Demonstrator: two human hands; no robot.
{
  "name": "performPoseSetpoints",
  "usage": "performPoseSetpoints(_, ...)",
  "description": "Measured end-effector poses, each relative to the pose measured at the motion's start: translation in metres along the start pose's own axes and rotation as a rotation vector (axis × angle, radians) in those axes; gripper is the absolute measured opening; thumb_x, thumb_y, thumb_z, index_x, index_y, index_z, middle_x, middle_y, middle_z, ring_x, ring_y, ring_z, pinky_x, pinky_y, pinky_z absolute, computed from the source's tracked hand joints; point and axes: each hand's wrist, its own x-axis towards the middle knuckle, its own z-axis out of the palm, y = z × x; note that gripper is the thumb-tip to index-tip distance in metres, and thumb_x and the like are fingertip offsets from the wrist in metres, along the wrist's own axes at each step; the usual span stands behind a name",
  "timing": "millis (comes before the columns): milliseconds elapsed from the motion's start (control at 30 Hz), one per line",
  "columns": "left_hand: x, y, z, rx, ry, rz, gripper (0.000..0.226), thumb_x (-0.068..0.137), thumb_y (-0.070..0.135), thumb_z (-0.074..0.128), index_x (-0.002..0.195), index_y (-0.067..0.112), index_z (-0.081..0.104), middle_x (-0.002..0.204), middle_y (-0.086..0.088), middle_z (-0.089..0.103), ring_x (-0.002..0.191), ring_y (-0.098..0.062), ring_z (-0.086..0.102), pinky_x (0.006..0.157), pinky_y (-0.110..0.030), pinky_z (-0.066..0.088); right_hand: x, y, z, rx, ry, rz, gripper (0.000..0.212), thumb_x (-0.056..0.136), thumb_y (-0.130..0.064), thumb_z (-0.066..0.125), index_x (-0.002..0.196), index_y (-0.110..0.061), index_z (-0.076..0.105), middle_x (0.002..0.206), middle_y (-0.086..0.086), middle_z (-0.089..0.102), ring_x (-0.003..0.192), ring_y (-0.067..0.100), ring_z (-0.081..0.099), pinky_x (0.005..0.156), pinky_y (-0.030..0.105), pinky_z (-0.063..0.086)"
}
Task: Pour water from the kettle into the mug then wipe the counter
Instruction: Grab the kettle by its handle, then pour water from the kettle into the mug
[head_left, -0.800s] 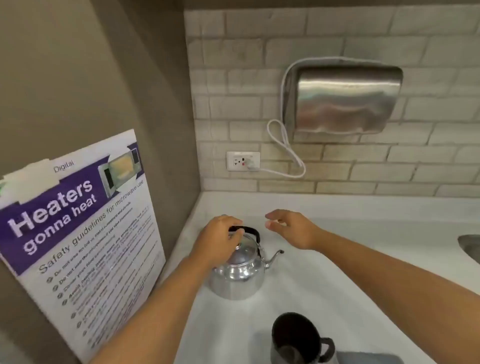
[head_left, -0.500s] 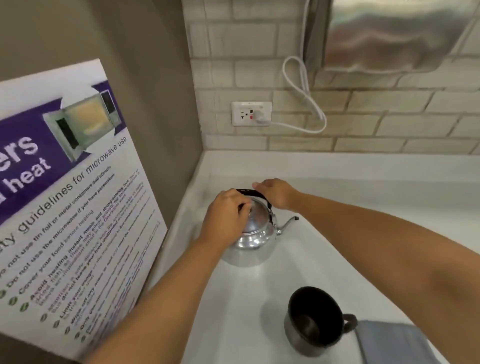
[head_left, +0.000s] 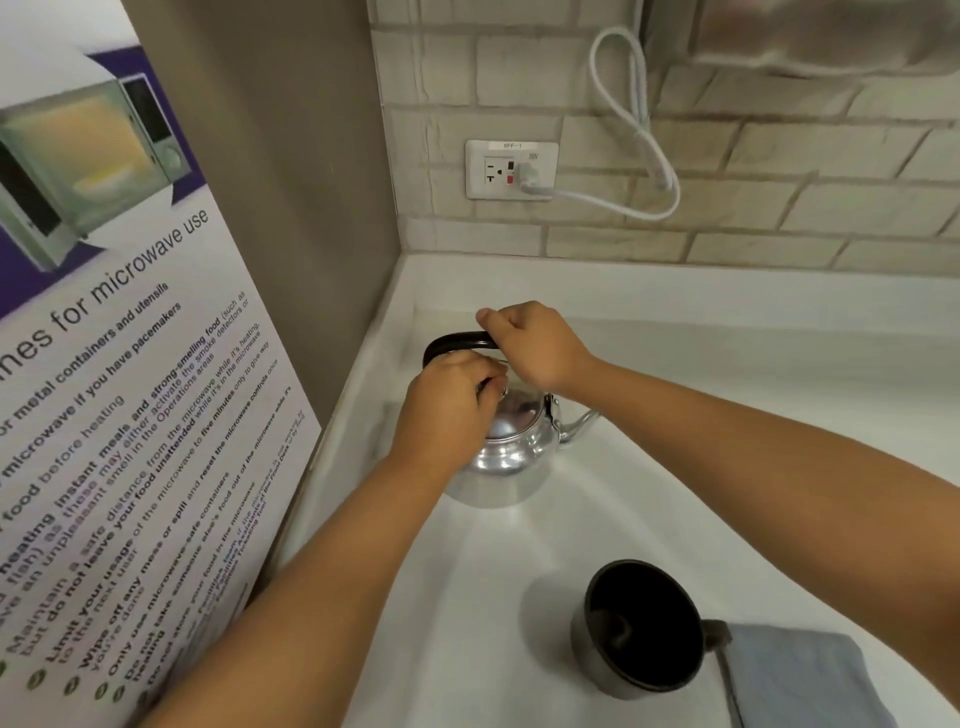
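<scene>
A shiny metal kettle with a black arched handle stands on the white counter near the back left corner, its spout pointing right. My left hand rests on the kettle's lid, fingers pinched around the lid knob. My right hand is closed around the right part of the black handle. A dark mug, with nothing visible inside, stands upright nearer to me on the right, its handle pointing right. A folded grey cloth lies right beside the mug.
A tall panel with a microwave safety poster walls off the left side. A brick backsplash holds a wall outlet with a white cord plugged in. A steel wall unit hangs above right.
My right hand has come from open in the air down onto the kettle's handle and closed on it. My left hand stayed on the lid. The view has tilted down and moved closer.
</scene>
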Motion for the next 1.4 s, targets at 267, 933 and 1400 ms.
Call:
performPoseSetpoints(267,-0.014,0.019,-0.031,-0.117,0.473,0.066,0.010,0.084,0.021,0.062,0.077,0.014,0.064,0.076,0.009,0.060,0.074,-0.018,0.055,0.063,-0.027,0.043,-0.015,-0.017,-0.006,-0.013,0.089,-0.089,0.053,0.094,-0.031,0.043,0.045,-0.020,0.029,0.041,-0.008,0.032,0.035,0.007,0.033,0.043,0.024,0.029)
performPoseSetpoints(933,-0.035,0.068,-0.073,-0.678,0.503,-0.535,0.047,0.076,0.037,0.056,0.042,0.026,0.025,0.047,0.008,0.024,0.047,-0.011,0.022,0.044,-0.026,0.020,-0.174,0.019,-0.074,0.227,0.308,-0.074,0.035,0.094,-0.036,0.049,0.079,-0.008,0.065,0.070,-0.004,0.063,0.066,0.009,0.058,0.070,0.029,0.045)
performPoseSetpoints(1400,-0.070,0.094,-0.084,-0.521,0.470,-0.360,0.048,0.075,0.026,0.058,0.039,0.024,0.026,0.039,0.012,0.019,0.043,-0.007,0.018,0.039,-0.021,0.018,-0.268,0.100,-0.001,0.333,0.317,0.196,0.059,0.099,-0.042,0.037,0.071,0.009,0.046,0.062,0.006,0.047,0.055,0.009,0.042,0.056,0.022,0.037)
